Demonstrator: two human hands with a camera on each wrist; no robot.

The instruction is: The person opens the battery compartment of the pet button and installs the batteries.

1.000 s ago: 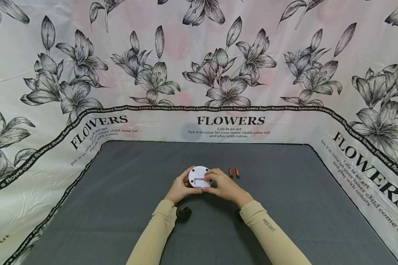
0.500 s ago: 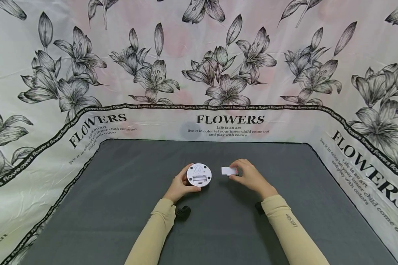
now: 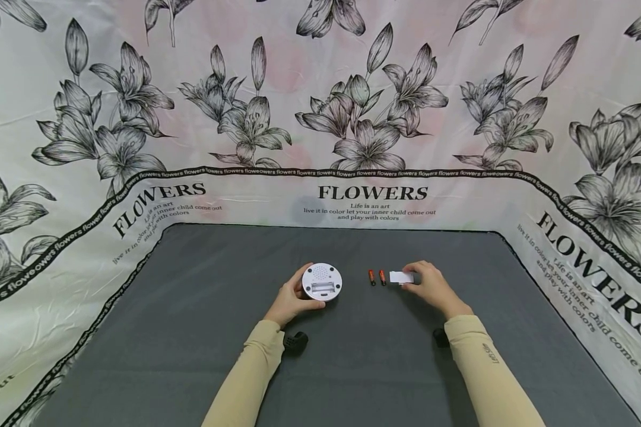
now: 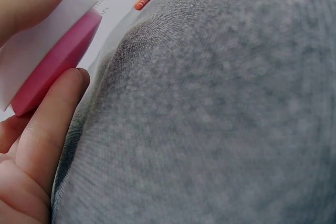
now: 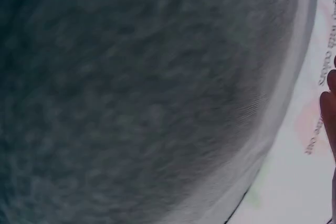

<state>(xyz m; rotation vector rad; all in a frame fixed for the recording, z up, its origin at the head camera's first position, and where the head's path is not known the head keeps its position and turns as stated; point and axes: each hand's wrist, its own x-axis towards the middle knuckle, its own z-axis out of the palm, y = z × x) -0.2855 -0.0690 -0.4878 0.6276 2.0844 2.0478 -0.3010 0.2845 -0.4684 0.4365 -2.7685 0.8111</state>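
Fingers of the right hand [image 3: 436, 289] pinch the right end of a white battery cover [image 3: 399, 277], closed on that piece, while the left hand [image 3: 290, 300] curls round the left side of a round white device [image 3: 321, 274], thumb at its near edge. Two orange-red batteries [image 3: 382, 278] with black ends lie on the gray-cloth counter [image 3: 352, 362] between the hands, left of the right fingers and just beside the cover's left end, so the right hand is the nearer one. Their long axes run roughly away from the person, red ends far, black ends near, crosswise to the device's uncovered battery compartment [image 3: 323, 289], whose length runs left to right; that crosswise lie looks like the relation that matters most. Leftward of the batteries, the device turns its perforated face up toward the head camera; the left wrist view shows a pink part [image 4: 59, 66] on its other side. Whether the cover touches the counter cannot be told, and the compartment's inside is too small to read. Counted: two batteries, side by side and apart; one device with one compartment; one cover.
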